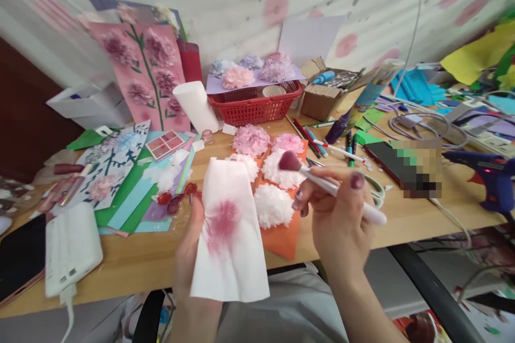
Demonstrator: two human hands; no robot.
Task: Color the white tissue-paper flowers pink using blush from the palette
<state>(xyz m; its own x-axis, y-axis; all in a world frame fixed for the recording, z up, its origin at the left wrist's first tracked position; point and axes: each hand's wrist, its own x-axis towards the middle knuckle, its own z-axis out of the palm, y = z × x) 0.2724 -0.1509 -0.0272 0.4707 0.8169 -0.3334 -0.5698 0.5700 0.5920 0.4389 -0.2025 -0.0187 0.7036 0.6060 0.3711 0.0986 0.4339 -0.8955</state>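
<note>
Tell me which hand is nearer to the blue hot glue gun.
Right. The right hand, holding a makeup brush, is to the left of the hot glue gun. The left hand, holding a pink-smudged white tissue, is much farther left of it.

Right hand (341, 211) gripping brush (319, 179), left hand (188, 257) holding pink-stained tissue (231, 230)

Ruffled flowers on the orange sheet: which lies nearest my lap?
The frontmost white ruffled flower; the other white ones and both pink ones lie farther back.
</note>
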